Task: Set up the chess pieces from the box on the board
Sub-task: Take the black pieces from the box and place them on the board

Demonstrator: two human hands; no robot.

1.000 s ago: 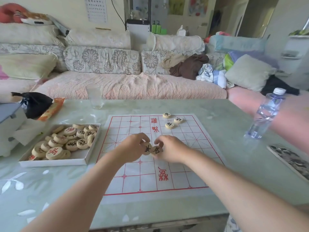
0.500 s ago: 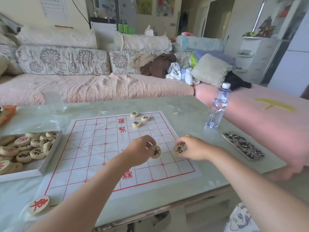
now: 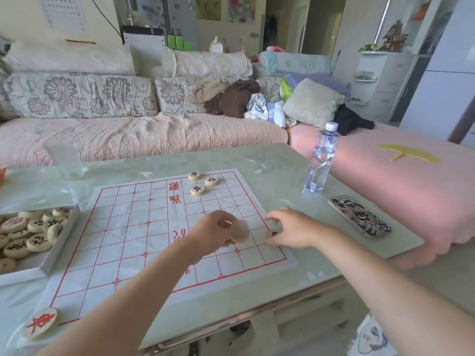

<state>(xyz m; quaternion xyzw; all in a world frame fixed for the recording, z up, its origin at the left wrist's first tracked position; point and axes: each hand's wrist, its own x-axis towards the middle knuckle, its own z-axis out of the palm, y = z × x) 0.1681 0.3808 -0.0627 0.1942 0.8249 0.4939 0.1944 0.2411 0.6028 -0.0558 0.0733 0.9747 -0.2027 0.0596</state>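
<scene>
A white paper board (image 3: 144,227) with a red grid lies on the table. My left hand (image 3: 216,233) pinches a round wooden piece (image 3: 240,233), blurred, above the board's right half. My right hand (image 3: 290,231) pinches another piece (image 3: 272,234) with a black character at the board's right edge; whether it touches the paper I cannot tell. Three black-marked pieces (image 3: 200,182) sit at the far right of the board. A red-marked piece (image 3: 41,322) lies at the near left corner. The white box (image 3: 60,242) at the left holds several pieces.
A water bottle (image 3: 321,158) stands right of the board, and a patterned phone (image 3: 359,217) lies beside it near the table's right edge. A clear glass (image 3: 64,158) stands at the far left. A sofa with cushions runs behind the table.
My hands, first together over the board's middle, have parted. The right hand carried its piece to the right edge and lowered it. The left hand's piece has turned. The view swung right.
</scene>
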